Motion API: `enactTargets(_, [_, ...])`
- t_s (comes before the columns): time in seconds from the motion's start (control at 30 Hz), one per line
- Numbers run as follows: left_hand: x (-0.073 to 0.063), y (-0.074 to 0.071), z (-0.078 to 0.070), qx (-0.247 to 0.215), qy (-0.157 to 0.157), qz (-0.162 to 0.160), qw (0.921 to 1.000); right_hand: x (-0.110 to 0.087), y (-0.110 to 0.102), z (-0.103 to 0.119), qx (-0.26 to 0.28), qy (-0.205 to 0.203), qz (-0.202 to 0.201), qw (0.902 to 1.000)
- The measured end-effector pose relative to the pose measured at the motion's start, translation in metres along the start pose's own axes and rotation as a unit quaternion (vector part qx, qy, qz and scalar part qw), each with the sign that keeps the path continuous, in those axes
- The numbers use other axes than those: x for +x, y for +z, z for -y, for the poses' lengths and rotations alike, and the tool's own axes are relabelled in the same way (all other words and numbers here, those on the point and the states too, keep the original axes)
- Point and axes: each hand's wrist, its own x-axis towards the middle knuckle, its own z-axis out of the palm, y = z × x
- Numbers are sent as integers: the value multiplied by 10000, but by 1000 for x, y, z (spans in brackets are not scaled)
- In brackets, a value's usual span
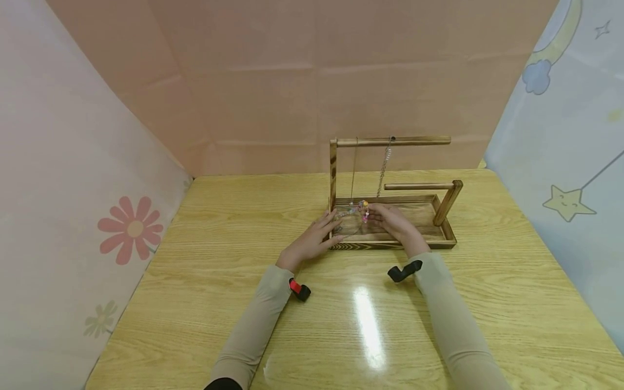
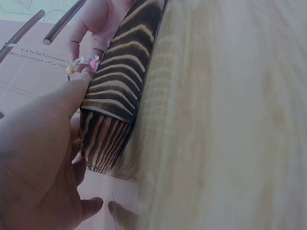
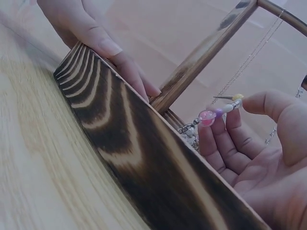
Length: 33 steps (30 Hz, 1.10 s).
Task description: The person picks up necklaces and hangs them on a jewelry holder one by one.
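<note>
My right hand (image 1: 394,222) is over the wooden tray of a jewelry stand (image 1: 390,245). Its thumb and fingers pinch a beaded chain (image 3: 207,118) near a yellow bead, with a thin pointed silver piece beside it. Pink, purple and white beads show in the right wrist view, and silver links run from the pink one down behind the tray's front wall. At the tray's left front corner my left hand (image 1: 312,238) rests with its fingers extended, thumb over the front rim. Part of the chain's lower end is hidden by the wall.
A tall post with a crossbar (image 1: 419,141) rises from the tray's left end; a thin necklace (image 1: 353,170) and a thicker silver chain (image 1: 383,170) hang from it. On the right stands a lower bar (image 1: 414,187). The wooden table (image 1: 234,216) meets fabric-covered walls.
</note>
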Motion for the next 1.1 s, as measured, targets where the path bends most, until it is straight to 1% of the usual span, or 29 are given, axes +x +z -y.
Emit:
enactTargets(0.23, [0, 0, 0, -48, -23, 41, 10000, 1, 2, 1, -101, 84, 91, 9999])
enactTargets(0.5, [1, 0, 1, -29, 6, 59, 10000, 2, 1, 0, -53, 141, 94, 9998])
enactTargets(0.67, [1, 1, 2, -32, 38, 50, 10000, 3, 0, 0, -162, 233, -30, 9996])
enactTargets(0.8, [0, 0, 2, -49, 32, 45, 10000, 2, 0, 0, -143, 269, -115, 9995])
enactTargets(1.03, [1, -1, 1, -51, 32, 62, 10000, 1, 1, 0, 198, 32, 148, 9997])
enactTargets(1.1, [0, -1, 2, -64, 30, 74, 9999, 1, 2, 1, 208, -12, 215, 9996])
